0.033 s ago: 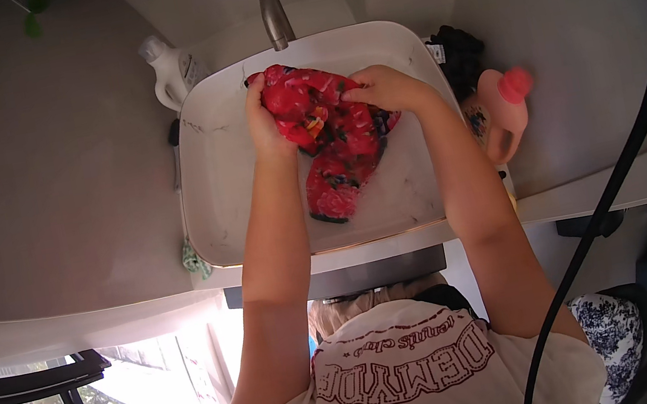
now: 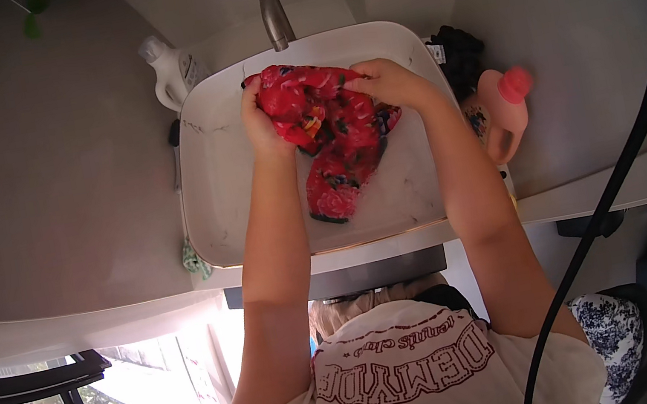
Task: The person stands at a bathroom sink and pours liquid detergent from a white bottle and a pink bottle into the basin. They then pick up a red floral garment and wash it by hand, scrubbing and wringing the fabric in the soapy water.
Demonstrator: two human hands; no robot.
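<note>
A red floral cloth or garment, wet-looking and bunched in its upper part, hangs between my hands over the white sink basin. Its lower end, with a dark edge, rests toward the basin's front, where there seems to be shallow water. My left hand grips the cloth's left side, thumb on top and the other fingers partly behind it. At the cloth's upper right, my right hand pinches the fabric between thumb and fingers. Whether the cloth is one piece of clothing or another item, I cannot tell.
Behind the basin stands a metal faucet. A white jug-shaped bottle is at the back left. On the right are a pink bottle with a handle and a dark bundle. A black cable crosses at the right.
My hands have drawn slightly apart, stretching the cloth's upper edge a little. The right hand has moved slightly up and right; the cloth's lower end stays put.
</note>
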